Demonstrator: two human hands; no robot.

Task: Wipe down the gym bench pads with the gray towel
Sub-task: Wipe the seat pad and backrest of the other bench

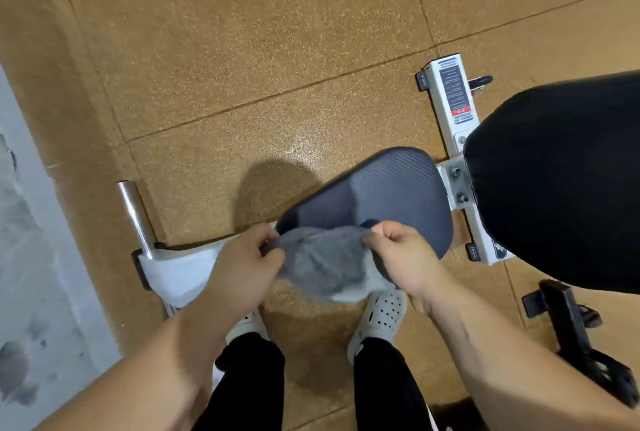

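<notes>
The person stands over the seat pad point(381, 195), just right of and below the frame's centre, with the gray towel point(325, 264) bunched between both hands at the pad's near edge. To me this looks like the getting-ready step: the cloth is being gathered or refolded, and is not yet pressed flat on the surface.

The left hand point(242, 268) grips the towel's left end with its fingers curled into the fabric. The right hand point(405, 254) pinches the right end between thumb and curled fingers. Both forearms rise from the bottom corners of the frame and angle inward.

The towel's upper edge overlaps the pad's lower edge, though I can't tell whether it touches. Next, I'd guess, one hand should take the wad, lay it on the ribbed seat pad and sweep toward the white frame point(450, 101). The larger black back pad point(561, 181) at the right edge would then need its own passes.
</notes>
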